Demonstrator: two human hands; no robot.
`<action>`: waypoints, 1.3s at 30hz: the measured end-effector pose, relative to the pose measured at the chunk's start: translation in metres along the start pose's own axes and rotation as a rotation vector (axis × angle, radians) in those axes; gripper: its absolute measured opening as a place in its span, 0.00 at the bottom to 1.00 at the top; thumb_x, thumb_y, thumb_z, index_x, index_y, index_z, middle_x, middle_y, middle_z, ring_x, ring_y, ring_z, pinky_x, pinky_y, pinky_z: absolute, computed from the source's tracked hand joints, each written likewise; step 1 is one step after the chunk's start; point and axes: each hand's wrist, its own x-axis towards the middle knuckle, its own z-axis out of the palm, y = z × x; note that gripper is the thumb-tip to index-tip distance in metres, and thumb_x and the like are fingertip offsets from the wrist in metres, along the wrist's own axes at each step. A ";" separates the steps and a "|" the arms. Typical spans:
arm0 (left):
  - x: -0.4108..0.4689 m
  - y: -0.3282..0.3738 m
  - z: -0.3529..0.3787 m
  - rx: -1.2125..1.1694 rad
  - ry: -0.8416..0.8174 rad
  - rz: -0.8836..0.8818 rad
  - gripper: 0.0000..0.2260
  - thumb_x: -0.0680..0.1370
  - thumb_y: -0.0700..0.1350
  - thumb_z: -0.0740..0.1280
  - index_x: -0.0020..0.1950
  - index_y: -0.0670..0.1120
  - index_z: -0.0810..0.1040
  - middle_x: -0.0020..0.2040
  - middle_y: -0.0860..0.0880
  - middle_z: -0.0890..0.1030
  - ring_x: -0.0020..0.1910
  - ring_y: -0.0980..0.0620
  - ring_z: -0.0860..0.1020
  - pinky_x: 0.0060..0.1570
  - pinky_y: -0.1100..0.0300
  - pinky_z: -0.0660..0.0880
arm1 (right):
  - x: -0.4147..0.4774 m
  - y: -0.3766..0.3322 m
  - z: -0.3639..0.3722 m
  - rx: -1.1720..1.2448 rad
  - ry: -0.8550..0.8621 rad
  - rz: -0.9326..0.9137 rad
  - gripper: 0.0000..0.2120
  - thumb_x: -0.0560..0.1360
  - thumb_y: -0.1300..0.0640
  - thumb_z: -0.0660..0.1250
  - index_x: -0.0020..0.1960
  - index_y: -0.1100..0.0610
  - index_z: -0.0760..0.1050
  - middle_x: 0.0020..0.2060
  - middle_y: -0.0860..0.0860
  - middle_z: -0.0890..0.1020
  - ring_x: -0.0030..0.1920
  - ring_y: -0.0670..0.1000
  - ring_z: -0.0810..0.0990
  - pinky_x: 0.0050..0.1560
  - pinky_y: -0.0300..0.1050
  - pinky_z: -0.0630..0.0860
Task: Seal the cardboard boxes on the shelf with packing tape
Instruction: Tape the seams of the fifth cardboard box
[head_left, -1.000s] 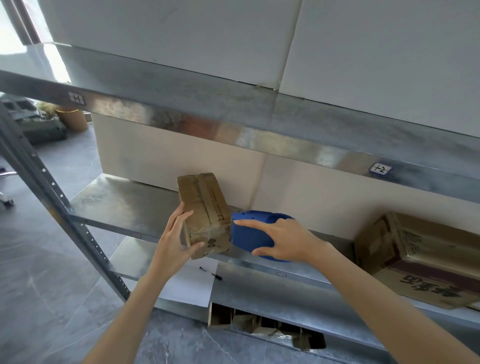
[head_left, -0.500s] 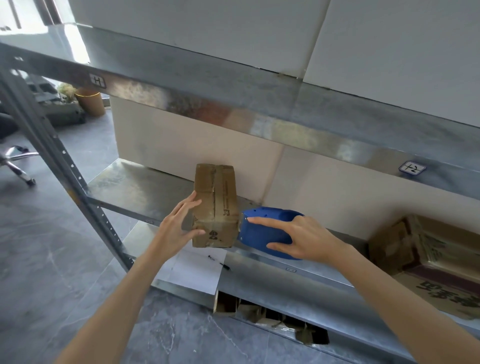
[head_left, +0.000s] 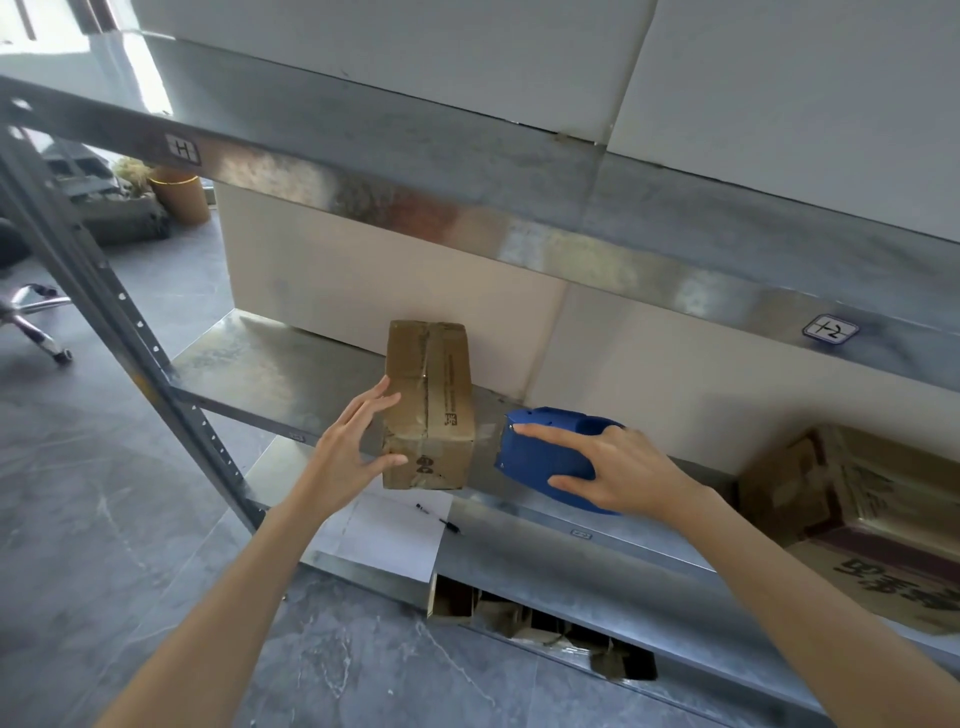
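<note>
On the middle metal shelf (head_left: 270, 364), a small cardboard box (head_left: 428, 402) is seen lying with its long axis running front to back, its near end at the shelf's front edge. A taped seam is visible along its top face. The left hand (head_left: 353, 457) is spread open against the box's left side: fingers are laid near the upper left edge, and the thumb is pressed to the lower front corner. Just beside the box, to its right and apart from it, a blue tape dispenser (head_left: 545, 452) is rested on the same shelf. It is grasped by the right hand (head_left: 618, 470), with the index finger extended along its top and the thumb set against its lower side. A larger cardboard box (head_left: 857, 519) is noted well apart at the shelf's right end. On the shelf below, a white sheet (head_left: 395, 540) and a pen (head_left: 439, 518) are observed.
</note>
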 end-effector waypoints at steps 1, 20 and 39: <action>0.000 0.000 0.000 -0.002 0.001 -0.001 0.35 0.70 0.48 0.78 0.74 0.51 0.68 0.78 0.57 0.62 0.73 0.54 0.67 0.70 0.46 0.71 | 0.002 -0.001 0.001 0.004 -0.001 0.006 0.34 0.79 0.42 0.61 0.69 0.24 0.40 0.26 0.46 0.70 0.27 0.48 0.69 0.36 0.46 0.76; 0.001 0.002 0.006 -0.057 0.032 -0.029 0.33 0.70 0.46 0.78 0.73 0.51 0.69 0.76 0.63 0.61 0.70 0.69 0.65 0.69 0.54 0.70 | 0.031 -0.047 0.046 -0.137 0.221 0.068 0.40 0.67 0.52 0.78 0.74 0.45 0.64 0.21 0.47 0.58 0.19 0.47 0.57 0.22 0.34 0.46; -0.002 0.011 0.009 -0.087 0.067 -0.107 0.34 0.69 0.45 0.79 0.72 0.53 0.69 0.77 0.65 0.61 0.72 0.58 0.69 0.69 0.47 0.72 | 0.059 0.013 0.084 0.438 -0.051 0.543 0.36 0.81 0.53 0.62 0.79 0.39 0.42 0.64 0.58 0.77 0.51 0.60 0.80 0.47 0.53 0.80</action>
